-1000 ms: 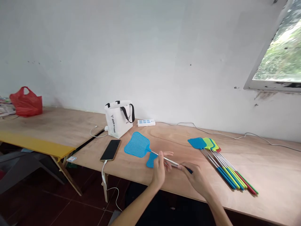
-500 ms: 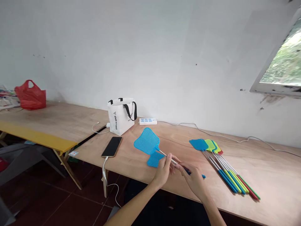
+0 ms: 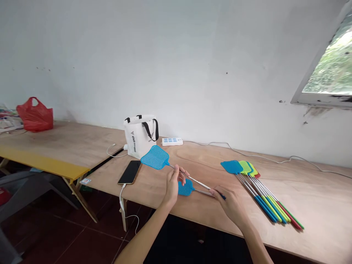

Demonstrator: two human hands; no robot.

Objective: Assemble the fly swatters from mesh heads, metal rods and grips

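Observation:
A blue fly swatter [image 3: 155,157] with a thin metal shaft is held slantwise above the table by both of my hands. My left hand [image 3: 173,185] pinches the shaft just below the mesh head. Further down, my right hand [image 3: 229,203] is closed around the lower shaft at the dark blue handle. Beneath them lies a second blue swatter [image 3: 185,187], its handle hidden behind my right hand. Over to the right, several swatters [image 3: 255,190] with blue, yellow-green, red and green parts lie side by side, their heads overlapping.
A phone [image 3: 129,172] on a white charging cable lies at the left, near a white bag [image 3: 137,141] with black handles. A power strip [image 3: 172,141] sits by the wall, its cord running right. On the adjoining table [image 3: 74,143] stands a red plastic bag [image 3: 35,115].
My left hand has moved left with the swatter's head, away from my right hand. More of the metal shaft now shows between them, and the swatter underneath is more exposed.

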